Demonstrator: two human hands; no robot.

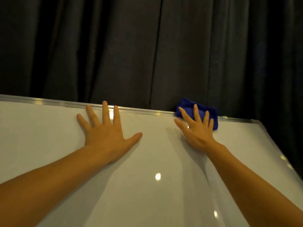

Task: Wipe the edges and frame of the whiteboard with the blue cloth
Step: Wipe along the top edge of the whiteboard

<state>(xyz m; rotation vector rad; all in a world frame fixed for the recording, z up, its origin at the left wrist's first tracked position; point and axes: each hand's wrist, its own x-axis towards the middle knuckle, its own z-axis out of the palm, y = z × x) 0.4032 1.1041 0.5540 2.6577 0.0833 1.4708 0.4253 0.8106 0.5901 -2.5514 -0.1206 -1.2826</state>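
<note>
The whiteboard (147,161) fills the lower half of the view, with a silver metal frame (54,102) along its top edge and down its right side. My right hand (196,130) presses the blue cloth (211,111) flat onto the top frame near the right corner, fingers spread over it. The cloth hangs partly over the frame's back edge. My left hand (106,130) lies flat on the white surface, fingers apart, fingertips touching the top frame, holding nothing.
A dark pleated curtain (147,46) hangs right behind the board and fills the upper half of the view. The board's top right corner (255,121) lies a short way right of the cloth. Light spots reflect on the glossy surface.
</note>
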